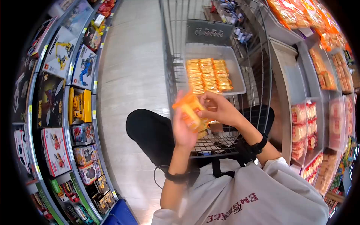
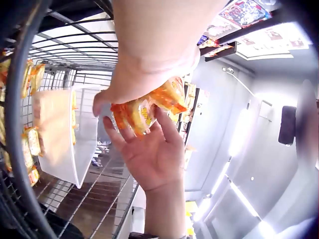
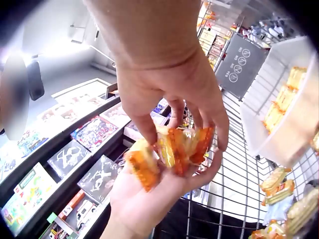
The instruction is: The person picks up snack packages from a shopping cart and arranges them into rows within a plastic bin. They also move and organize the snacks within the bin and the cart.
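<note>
My left hand (image 1: 184,133) is palm up and holds several orange-and-yellow wrapped snack packets (image 1: 190,114), fingers curled along their far side. My right hand (image 1: 225,111) reaches in from the right, its thumb and fingers pinching the packets. In the right wrist view the packets (image 3: 174,152) stand side by side between the two hands. Just beyond, a translucent plastic bin (image 1: 236,71) holds neat rows of golden snack packets (image 1: 205,77). More loose packets (image 3: 276,186) lie in the cart below the hands, partly hidden by them in the head view.
A wire shopping cart (image 1: 165,47) surrounds the bin. Shelves of boxed toys (image 1: 55,152) line the left side, across a light floor (image 1: 127,60). At the right stand clear bins (image 1: 300,131) of packaged snacks, with orange bags (image 1: 296,13) above.
</note>
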`<state>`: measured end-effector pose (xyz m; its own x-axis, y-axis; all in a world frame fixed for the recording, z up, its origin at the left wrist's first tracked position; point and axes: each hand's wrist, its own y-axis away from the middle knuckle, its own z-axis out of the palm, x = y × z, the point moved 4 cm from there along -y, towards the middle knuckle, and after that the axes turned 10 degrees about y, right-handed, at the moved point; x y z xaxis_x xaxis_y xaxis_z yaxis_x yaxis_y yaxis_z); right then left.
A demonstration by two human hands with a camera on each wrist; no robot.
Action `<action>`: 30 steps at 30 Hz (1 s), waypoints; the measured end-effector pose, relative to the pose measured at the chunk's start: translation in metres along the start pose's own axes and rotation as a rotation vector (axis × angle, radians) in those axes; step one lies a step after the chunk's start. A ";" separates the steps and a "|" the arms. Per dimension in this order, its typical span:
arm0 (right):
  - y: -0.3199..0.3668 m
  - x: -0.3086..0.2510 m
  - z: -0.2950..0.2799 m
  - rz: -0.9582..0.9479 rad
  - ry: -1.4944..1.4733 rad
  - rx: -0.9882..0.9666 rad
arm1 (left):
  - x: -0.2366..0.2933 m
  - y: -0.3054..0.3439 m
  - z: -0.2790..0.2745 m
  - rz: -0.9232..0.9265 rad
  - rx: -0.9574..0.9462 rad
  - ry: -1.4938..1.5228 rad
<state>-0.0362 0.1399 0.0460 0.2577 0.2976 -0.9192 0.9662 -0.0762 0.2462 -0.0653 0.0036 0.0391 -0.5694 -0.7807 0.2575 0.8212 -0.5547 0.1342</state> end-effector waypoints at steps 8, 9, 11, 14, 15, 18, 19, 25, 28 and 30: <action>0.017 0.016 -0.030 0.070 0.295 0.000 | -0.019 0.009 -0.028 0.258 0.036 -0.662; 0.013 0.013 -0.050 0.069 0.409 0.057 | -0.013 0.009 -0.028 0.198 0.023 -0.758; -0.005 0.030 -0.096 0.005 0.784 0.188 | -0.008 0.001 -0.023 0.114 -0.035 -0.934; -0.046 0.063 -0.147 0.041 1.254 0.288 | -0.004 -0.016 0.011 -0.175 -0.207 -1.582; -0.062 0.079 -0.157 0.050 1.247 0.287 | -0.007 -0.024 0.022 -0.201 -0.260 -1.715; -0.095 0.132 -0.157 0.090 1.288 0.072 | -0.024 -0.052 0.020 -0.199 -0.378 -1.870; -0.101 0.145 -0.150 0.228 1.326 -0.089 | -0.030 -0.060 0.017 -0.146 -0.431 -1.884; -0.112 0.194 -0.133 0.485 1.430 -0.298 | -0.055 -0.092 0.002 -0.099 -0.570 -2.109; -0.111 0.210 -0.129 0.385 1.430 -0.308 | -0.072 -0.124 -0.004 -0.217 -0.654 -2.258; -0.111 0.214 -0.126 0.272 1.413 -0.196 | -0.091 -0.154 -0.009 -0.309 -0.710 -2.291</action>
<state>-0.0882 0.3324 -0.1394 0.0992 0.9753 0.1972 0.8430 -0.1877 0.5041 -0.1408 0.1573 -0.0133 0.6979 0.4438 0.5622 0.3491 -0.8961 0.2740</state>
